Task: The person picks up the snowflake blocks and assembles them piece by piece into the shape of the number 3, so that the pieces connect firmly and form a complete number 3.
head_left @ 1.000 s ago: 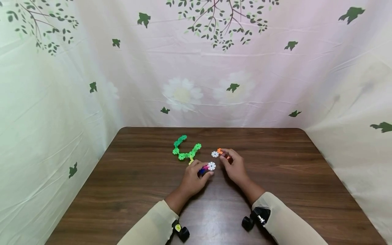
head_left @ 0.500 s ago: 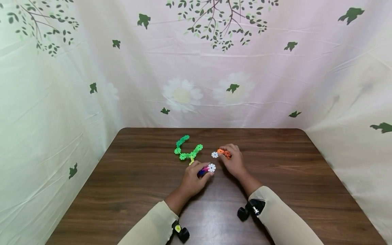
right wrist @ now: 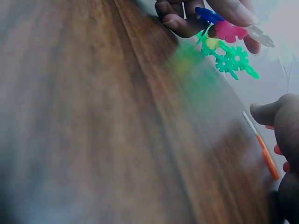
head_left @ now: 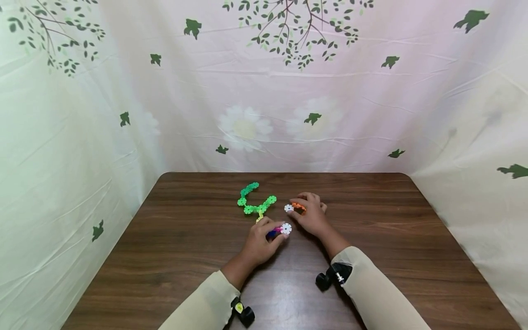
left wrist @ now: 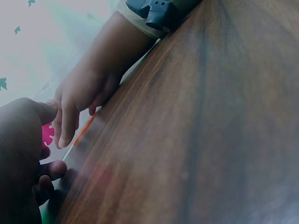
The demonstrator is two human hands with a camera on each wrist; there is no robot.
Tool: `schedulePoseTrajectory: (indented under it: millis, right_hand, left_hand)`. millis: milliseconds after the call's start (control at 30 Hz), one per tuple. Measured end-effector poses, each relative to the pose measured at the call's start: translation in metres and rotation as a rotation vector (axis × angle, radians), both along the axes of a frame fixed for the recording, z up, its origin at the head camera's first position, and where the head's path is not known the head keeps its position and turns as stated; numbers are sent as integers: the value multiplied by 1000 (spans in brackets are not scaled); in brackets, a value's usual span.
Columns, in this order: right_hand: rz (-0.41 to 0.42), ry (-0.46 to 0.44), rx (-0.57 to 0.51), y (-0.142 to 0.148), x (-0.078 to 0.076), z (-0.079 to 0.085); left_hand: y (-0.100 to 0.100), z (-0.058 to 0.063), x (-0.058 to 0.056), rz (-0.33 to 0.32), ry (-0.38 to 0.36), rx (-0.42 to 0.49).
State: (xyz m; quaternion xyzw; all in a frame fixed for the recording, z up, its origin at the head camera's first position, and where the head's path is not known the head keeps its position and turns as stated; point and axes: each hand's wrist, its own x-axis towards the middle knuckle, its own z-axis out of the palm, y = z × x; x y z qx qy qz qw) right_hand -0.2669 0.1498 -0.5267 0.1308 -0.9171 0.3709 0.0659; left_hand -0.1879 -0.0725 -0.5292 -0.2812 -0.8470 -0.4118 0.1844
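Observation:
In the head view my left hand [head_left: 260,240] pinches a toothed snowflake disc chain between thumb and fingers. A white disc [head_left: 286,228] sticks out past the fingertips, with a pink disc [right wrist: 231,31] and a blue disc [right wrist: 209,15] behind it. Beyond that hand the chain runs through yellow into a curved row of green discs [head_left: 249,209]. My right hand [head_left: 312,214] reaches over a flat white disc [head_left: 288,208] and orange discs [head_left: 299,207] on the table. Its thumb is close to the white disc; the right wrist view shows these pieces lying flat beneath the fingers.
The brown wooden table [head_left: 185,256] carries the pieces near its middle, short of the far edge. A pale printed curtain [head_left: 264,91] stands behind and on both sides. Black wrist cameras [head_left: 246,316] are strapped at both sleeves.
My right hand has moved left across the orange discs toward the loose white disc. The green chain has shifted slightly right, while my left hand keeps its pinch almost in place.

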Motion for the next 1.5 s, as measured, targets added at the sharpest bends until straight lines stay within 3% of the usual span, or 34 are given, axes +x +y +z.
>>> schedulePoseTrajectory:
  millis: [200,833,1500]
  right_hand:
    - [10,-12,62,-1,0,0]
    - [25,-24,90,-3,0,3]
    - [-9,39,-114,-3,6,-2]
  left_hand:
    - [0,1,1,-10,3,-7]
    - [-2,-3,-2,-9,-35,12]
    - [-1,-3,-2,-8,32,31]
